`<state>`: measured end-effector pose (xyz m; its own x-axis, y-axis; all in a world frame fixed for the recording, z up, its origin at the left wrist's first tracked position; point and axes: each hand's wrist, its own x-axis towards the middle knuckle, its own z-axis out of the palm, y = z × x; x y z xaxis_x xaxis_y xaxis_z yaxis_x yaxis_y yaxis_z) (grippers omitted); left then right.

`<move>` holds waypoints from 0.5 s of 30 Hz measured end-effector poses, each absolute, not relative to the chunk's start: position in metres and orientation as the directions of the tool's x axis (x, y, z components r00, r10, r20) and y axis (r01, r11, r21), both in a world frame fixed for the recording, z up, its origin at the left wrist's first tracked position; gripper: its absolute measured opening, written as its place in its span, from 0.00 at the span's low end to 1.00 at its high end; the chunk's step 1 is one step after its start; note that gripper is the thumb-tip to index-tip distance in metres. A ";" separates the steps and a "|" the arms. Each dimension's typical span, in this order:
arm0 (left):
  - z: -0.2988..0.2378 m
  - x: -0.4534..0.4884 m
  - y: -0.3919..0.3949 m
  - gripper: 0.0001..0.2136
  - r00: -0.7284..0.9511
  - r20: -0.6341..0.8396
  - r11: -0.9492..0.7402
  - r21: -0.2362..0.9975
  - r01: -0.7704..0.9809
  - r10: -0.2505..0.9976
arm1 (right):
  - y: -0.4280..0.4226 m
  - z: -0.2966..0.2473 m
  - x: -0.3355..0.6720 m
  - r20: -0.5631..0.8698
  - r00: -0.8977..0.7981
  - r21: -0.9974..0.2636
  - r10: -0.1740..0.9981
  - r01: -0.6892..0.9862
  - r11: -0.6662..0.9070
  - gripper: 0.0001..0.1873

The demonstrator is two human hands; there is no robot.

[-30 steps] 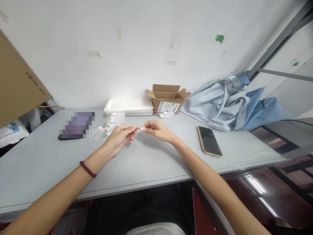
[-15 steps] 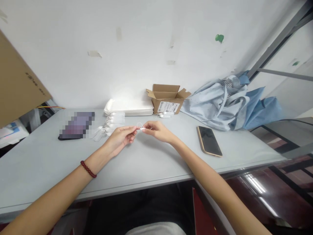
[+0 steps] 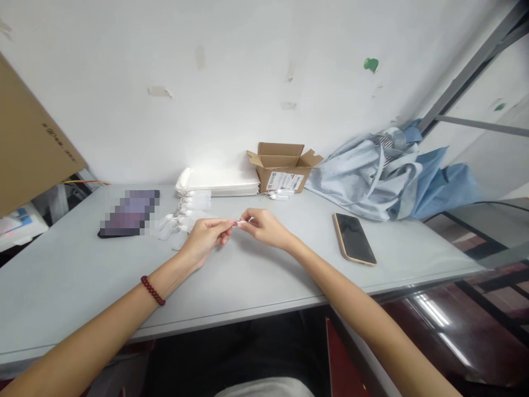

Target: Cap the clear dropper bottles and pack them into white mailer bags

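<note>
My left hand [image 3: 208,238] and my right hand [image 3: 268,228] meet just above the grey table, fingertips almost touching. Between them is a small white piece [image 3: 240,222], pinched from both sides. Its thin loop is hard to make out, and the fingers cover most of it. A dark red bead bracelet circles my left wrist. Close behind my left hand lie several clear pieces with white ends and thin loops [image 3: 195,205], set roughly in a row. More of the same kind [image 3: 282,196] lie in front of the small cardboard box [image 3: 285,177].
At the back stands a stack of white sheets or pouches [image 3: 223,183]. A phone [image 3: 354,238] lies at right, and a pixelated dark device [image 3: 131,212] at left. Light blue cloth [image 3: 363,176] heaps over the back right. A big carton [image 3: 33,138] leans in from the left.
Both hands have come slightly down toward me, still pinching the white piece. The thin loop that stood up between the fingertips is now barely visible.
</note>
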<state>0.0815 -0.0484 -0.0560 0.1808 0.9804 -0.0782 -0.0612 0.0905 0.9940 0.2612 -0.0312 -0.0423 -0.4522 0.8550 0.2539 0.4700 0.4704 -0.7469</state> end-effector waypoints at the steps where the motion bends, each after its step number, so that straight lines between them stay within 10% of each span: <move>1: -0.056 0.081 -0.049 0.13 0.185 -0.078 0.090 0.995 -0.053 0.980 | -0.031 -0.042 0.261 0.257 -0.452 -0.738 0.854 0.480 0.475 0.08; 15: -0.048 0.080 -0.048 0.13 0.274 -0.101 0.097 0.995 0.027 0.956 | -0.034 -0.035 0.266 0.268 -0.482 -0.734 0.834 0.459 0.501 0.08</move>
<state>0.0798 -0.0479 -0.0483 0.2742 0.9563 -0.1010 0.0267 0.0975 0.9949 0.2657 -0.0340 -0.0353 -0.4821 0.8340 0.2685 0.4588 0.5014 -0.7336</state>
